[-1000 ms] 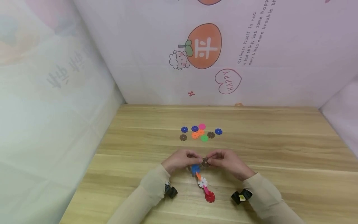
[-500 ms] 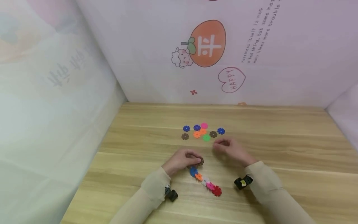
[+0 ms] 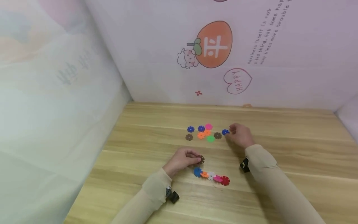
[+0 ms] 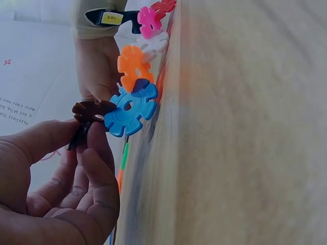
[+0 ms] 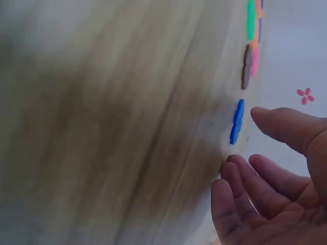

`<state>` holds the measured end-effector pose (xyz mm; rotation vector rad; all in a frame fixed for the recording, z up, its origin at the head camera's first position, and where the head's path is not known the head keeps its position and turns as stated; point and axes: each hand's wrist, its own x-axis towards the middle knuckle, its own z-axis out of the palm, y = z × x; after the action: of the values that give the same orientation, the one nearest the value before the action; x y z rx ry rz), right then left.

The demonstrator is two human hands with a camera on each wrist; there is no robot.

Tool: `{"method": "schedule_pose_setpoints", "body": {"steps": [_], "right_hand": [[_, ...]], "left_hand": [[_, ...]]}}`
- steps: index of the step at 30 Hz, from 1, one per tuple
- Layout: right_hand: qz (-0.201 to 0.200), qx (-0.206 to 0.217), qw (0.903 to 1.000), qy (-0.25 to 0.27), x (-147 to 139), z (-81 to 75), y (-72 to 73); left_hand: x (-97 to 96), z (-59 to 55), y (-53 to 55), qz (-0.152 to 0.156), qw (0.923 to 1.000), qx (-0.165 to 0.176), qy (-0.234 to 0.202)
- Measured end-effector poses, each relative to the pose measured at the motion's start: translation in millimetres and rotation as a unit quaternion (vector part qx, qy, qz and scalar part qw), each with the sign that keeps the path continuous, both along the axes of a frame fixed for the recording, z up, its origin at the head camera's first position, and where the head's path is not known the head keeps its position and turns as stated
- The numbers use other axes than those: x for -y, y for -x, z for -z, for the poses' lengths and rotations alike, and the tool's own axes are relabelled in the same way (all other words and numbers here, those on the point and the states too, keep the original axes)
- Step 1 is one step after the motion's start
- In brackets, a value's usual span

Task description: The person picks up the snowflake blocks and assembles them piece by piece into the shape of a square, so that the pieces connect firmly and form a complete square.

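In the head view my left hand (image 3: 183,160) pinches a brown notched plastic disc (image 3: 201,159) between thumb and fingers. A second dark edge shows under the brown disc (image 4: 94,109) in the left wrist view. Right beside it begins a joined chain of discs: light blue (image 4: 132,108), orange (image 4: 134,66), white (image 4: 153,43), pink (image 4: 149,21) and red (image 4: 164,7). My right hand (image 3: 241,135) reaches to the right end of the loose discs, fingers and thumb spread apart around a dark blue disc (image 5: 237,121). Nothing shows between those fingers.
Left of the right hand lie several loose discs: brown (image 3: 218,135), green (image 3: 210,138), orange (image 3: 201,135), pink (image 3: 208,127), two dark blue (image 3: 190,129) and another brown (image 3: 189,137). The wooden table (image 3: 139,137) meets a printed cloth wall (image 3: 156,77) behind.
My right hand has let go of the brown disc and moved away, up and right, to the dark blue disc. The left hand keeps the brown disc, and the chain has swung more level.
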<state>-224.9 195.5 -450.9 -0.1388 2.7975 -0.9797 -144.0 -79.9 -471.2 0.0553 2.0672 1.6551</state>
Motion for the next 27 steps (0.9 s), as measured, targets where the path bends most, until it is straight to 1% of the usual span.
{"method": "schedule_pose_setpoints", "body": {"steps": [2,8,10,14,18,22,24,27], "right_hand": [[-0.009,-0.003,0.9998,-0.015,0.5,2.3,2.7],[-0.03,-0.035,0.9974,-0.056,2.9,8.3,8.7],[-0.032,-0.034,0.9976,-0.052,2.2,10.0,9.9],[-0.037,-0.03,0.9986,-0.023,1.5,11.0,6.5],[-0.061,-0.035,0.9976,0.003,2.7,7.1,-4.7],[-0.106,-0.035,0.9935,0.021,10.1,3.4,-20.9],[-0.132,-0.035,0.9899,0.038,16.3,1.8,-28.3],[-0.173,-0.034,0.982,0.068,27.1,-1.6,-37.6]], "left_hand": [[-1.1,0.2,-0.9,0.001,1.0,0.002,-0.002],[-2.5,-0.3,-1.7,0.005,1.0,-0.001,0.006],[-2.5,-0.4,-1.2,0.007,1.0,-0.002,0.006],[-1.9,-0.2,-0.2,0.011,0.9999,-0.001,0.003],[-1.6,-0.7,0.2,0.014,0.9999,-0.005,0.0],[-2.1,-0.6,-0.6,0.014,0.9998,-0.009,0.007],[-2.8,0.0,-1.3,0.015,0.9997,-0.014,0.013],[-4.6,1.1,-2.5,0.016,0.9996,-0.019,0.013]]}}
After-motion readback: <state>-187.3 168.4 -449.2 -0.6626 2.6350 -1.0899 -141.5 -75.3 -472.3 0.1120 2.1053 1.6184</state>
